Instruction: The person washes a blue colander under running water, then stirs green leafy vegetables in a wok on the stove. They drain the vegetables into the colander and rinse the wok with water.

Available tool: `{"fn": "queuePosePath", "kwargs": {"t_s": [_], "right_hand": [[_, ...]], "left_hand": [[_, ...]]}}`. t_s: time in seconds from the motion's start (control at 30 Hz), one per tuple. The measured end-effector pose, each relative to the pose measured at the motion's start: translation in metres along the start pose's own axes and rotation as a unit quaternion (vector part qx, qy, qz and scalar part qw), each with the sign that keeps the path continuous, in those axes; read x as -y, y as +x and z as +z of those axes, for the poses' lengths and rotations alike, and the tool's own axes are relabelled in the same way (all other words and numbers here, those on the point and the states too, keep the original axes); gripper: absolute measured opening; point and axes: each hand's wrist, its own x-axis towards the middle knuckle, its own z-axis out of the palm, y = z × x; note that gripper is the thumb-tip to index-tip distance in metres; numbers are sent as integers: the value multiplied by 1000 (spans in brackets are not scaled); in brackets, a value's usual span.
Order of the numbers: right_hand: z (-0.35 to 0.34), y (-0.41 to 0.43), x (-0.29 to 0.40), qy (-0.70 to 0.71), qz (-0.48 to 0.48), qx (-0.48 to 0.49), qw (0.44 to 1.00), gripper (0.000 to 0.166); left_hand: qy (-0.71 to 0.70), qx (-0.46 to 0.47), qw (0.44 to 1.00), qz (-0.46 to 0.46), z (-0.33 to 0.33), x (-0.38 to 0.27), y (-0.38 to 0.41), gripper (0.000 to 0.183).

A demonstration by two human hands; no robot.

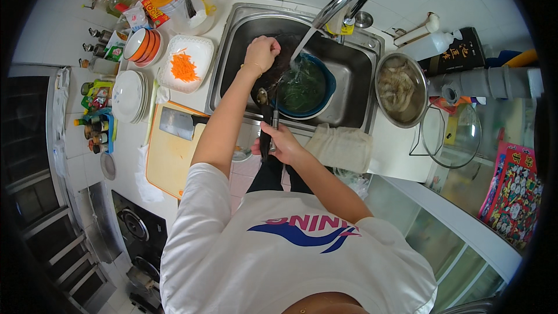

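Note:
My left hand is over a dark pan in the left part of the steel sink, fingers curled; whether they hold anything is hidden. Near the sink's front edge, my right hand grips the pan's black handle, with a slim metal handle alongside it. Right of the pan, a blue basin or colander holds leafy greens in water. Water runs from the chrome faucet beside the pan, onto the greens' near side.
Left of the steel sink are a dish of shredded carrot, stacked plates and a cutting board bearing a cleaver. To the right stands a metal bowl of shrimp-like food. A cloth hangs over the front edge.

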Motion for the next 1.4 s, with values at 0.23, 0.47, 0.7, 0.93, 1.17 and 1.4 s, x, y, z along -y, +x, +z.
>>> {"fn": "queuePosePath", "kwargs": {"t_s": [0.23, 0.47, 0.7, 0.93, 1.17, 1.4], "right_hand": [[-5, 3, -1, -33, 0, 20, 999, 38], [-29, 1, -1, -2, -1, 30, 1000, 24], [-34, -15, 10, 21, -13, 54, 998, 18], [-44, -22, 16, 42, -14, 54, 998, 19], [-54, -24, 21, 53, -12, 49, 997, 21], [-53, -25, 17, 29, -17, 68, 997, 21]], "left_hand": [[31, 43, 998, -24, -30, 16, -4, 8], [-151, 96, 984, -14, -28, 19, -11, 22], [-79, 68, 994, 34, -16, 13, -12, 15], [-26, 74, 990, 115, -3, -2, -6, 8], [93, 47, 994, 33, 7, 3, -2, 4], [-144, -9, 988, -61, 17, 34, -11, 16]]}}
